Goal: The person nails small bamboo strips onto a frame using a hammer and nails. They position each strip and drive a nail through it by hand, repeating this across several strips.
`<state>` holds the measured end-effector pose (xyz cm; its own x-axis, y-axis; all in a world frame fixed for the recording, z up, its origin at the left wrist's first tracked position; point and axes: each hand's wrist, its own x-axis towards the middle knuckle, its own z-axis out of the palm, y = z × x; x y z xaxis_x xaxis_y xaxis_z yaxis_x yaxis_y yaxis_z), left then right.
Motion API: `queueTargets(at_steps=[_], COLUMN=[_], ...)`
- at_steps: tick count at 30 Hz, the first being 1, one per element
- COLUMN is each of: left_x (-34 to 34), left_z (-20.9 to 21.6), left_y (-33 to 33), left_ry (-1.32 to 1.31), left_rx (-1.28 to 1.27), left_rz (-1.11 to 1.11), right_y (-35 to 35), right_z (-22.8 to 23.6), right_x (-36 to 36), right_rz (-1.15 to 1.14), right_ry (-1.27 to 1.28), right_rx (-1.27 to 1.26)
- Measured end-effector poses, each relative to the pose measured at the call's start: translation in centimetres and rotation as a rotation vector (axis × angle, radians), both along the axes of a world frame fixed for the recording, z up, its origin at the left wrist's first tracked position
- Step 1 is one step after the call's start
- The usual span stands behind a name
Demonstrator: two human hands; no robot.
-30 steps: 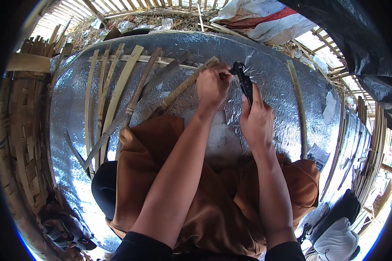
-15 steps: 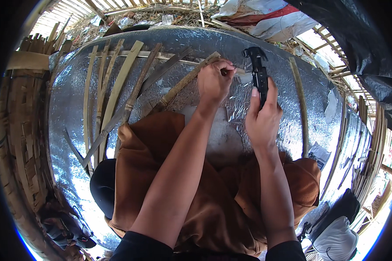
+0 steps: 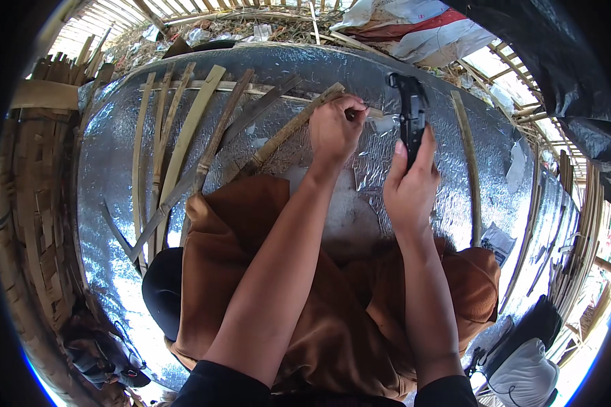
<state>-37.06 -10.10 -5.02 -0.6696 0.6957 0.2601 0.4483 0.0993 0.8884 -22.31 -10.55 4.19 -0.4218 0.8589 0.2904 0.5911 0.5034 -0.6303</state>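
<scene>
My right hand (image 3: 414, 186) grips the black handle of a small hammer (image 3: 412, 112). Its head is raised, pointing away from me, just right of my left hand. My left hand (image 3: 336, 129) is closed in a pinch. What its fingertips hold is too small to make out. The pinch is over a thin bamboo crosspiece (image 3: 285, 93), whose right end shows beyond the fingers. Beside that hand, a thicker bamboo strip (image 3: 278, 144) slants down toward my brown-covered lap (image 3: 265, 258).
Several bamboo strips (image 3: 190, 132) fan out at the left on a silvery foil sheet (image 3: 108, 183). One more strip (image 3: 466, 163) lies at the right. A woven bamboo wall (image 3: 41, 224) borders the left. A white cap (image 3: 526, 370) is at the lower right.
The hammer has tilted slightly to the right in my right hand, and its head has shifted right. My left hand has stayed almost where it was.
</scene>
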Motion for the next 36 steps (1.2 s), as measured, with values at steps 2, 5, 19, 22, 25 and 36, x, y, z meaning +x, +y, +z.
queueTargets(at_steps=[2,5,19,22,25,36], left_x=[0.2,-0.2,-0.3,-0.1,0.0,-0.1], left_z=[0.1,0.1,-0.1,0.1,0.3,0.1], left_y=[0.3,0.2,0.1,0.0,0.0,0.2], left_ry=[-0.027,-0.061,-0.056,-0.092,-0.146,-0.075], left_rx=[0.000,-0.024,-0.054,-0.045,-0.064,-0.064], left_rz=[-0.005,-0.004,-0.009,-0.012,-0.019,-0.006], right_y=[0.3,0.1,-0.3,-0.3,-0.4,-0.2], right_z=[-0.1,-0.3,1.0,-0.2,-0.7,-0.5], right_x=[0.3,0.4,-0.3,-0.1,0.1,0.2], right_rz=[0.031,0.046,0.020,-0.005,0.030,0.045], right_ry=[-0.250,-0.113,0.023,-0.170,-0.223,-0.211], right_rx=[-0.074,-0.078,0.015,-0.069,-0.075,-0.093])
